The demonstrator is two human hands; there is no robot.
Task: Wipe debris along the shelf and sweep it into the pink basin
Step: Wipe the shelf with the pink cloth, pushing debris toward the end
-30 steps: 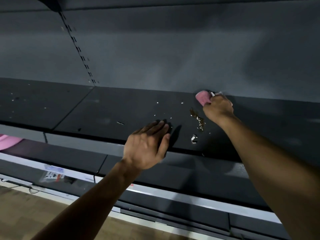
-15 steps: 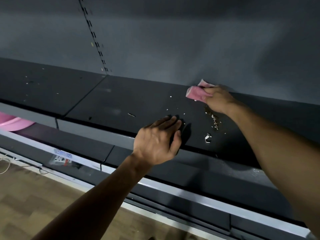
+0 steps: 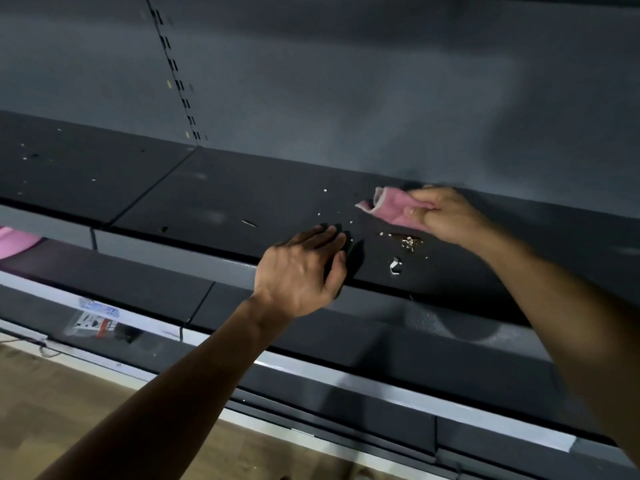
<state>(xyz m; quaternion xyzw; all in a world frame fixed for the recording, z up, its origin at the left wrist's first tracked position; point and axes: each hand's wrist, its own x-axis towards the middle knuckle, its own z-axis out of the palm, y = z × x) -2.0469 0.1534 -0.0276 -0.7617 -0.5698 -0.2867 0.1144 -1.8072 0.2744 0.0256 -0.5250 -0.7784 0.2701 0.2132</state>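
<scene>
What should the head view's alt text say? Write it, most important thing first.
A right hand grips a pink cloth on a dark shelf beside scattered debris. The left hand rests open at the shelf's front edge.

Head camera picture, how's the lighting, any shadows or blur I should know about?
Head view: dim, flat light on the dark shelf; the left hand throws a dark shadow beside its fingers; the debris shows as pale flecks; the label strip is blurred; the shelf edges bow slightly from the wide lens.
</scene>
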